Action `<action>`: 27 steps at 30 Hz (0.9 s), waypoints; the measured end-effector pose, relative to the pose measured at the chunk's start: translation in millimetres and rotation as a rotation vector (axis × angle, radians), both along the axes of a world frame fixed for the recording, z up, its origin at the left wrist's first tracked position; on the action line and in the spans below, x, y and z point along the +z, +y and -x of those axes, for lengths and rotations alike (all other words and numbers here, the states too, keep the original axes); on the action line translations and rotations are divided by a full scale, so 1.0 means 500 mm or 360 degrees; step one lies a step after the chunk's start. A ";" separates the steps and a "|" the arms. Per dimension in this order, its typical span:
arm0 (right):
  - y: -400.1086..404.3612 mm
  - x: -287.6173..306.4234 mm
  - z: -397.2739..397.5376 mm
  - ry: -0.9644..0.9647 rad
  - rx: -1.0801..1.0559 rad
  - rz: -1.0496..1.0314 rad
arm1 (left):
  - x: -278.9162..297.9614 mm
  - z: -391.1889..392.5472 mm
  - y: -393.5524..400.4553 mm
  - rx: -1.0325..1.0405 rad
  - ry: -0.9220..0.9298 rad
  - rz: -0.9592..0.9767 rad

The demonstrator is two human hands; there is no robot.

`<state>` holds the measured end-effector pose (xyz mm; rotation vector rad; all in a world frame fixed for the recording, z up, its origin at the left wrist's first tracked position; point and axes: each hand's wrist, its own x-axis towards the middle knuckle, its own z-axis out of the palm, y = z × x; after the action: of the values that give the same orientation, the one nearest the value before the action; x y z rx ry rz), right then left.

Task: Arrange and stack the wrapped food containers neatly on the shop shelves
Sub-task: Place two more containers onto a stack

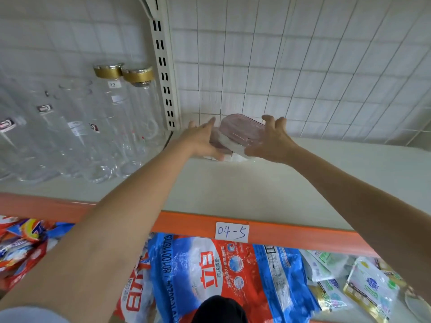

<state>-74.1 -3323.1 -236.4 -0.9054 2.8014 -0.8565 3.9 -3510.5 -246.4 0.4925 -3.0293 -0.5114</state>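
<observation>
Head view: left hand [202,139] and right hand [270,142], fingers straight and spread, flanking pink-lidded wrapped containers [240,131] on shelf [233,190]

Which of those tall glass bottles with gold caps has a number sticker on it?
The left gold-capped bottle: a small white sticker reading 12 sits just under its cap. Its neighbour, beside the slotted upright, shows none.

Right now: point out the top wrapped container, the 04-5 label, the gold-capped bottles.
top wrapped container [242,127], head view, pink lid
04-5 label [232,231], head view, its centre
gold-capped bottles [108,71], head view, left bottle's cap
</observation>
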 end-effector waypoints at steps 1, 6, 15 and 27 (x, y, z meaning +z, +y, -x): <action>0.017 -0.002 0.000 -0.0025 -0.0035 -0.0050 | 0.000 -0.001 0.009 -0.0015 -0.0048 0.0150; 0.060 -0.025 -0.024 -0.0107 -0.0192 -0.0154 | -0.016 -0.016 0.066 0.0090 -0.0124 0.0267; 0.046 0.011 -0.183 -0.0455 -0.0233 -0.0220 | 0.066 -0.159 0.089 0.0007 -0.0304 0.0224; 0.197 0.251 -0.506 -0.0631 -0.0276 -0.0329 | 0.291 -0.524 0.160 -0.0151 -0.0461 0.0196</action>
<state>179.0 -3224.4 -110.7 -0.4134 2.5783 -0.6596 266.1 -3430.5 -100.9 0.4545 -3.3475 -0.2743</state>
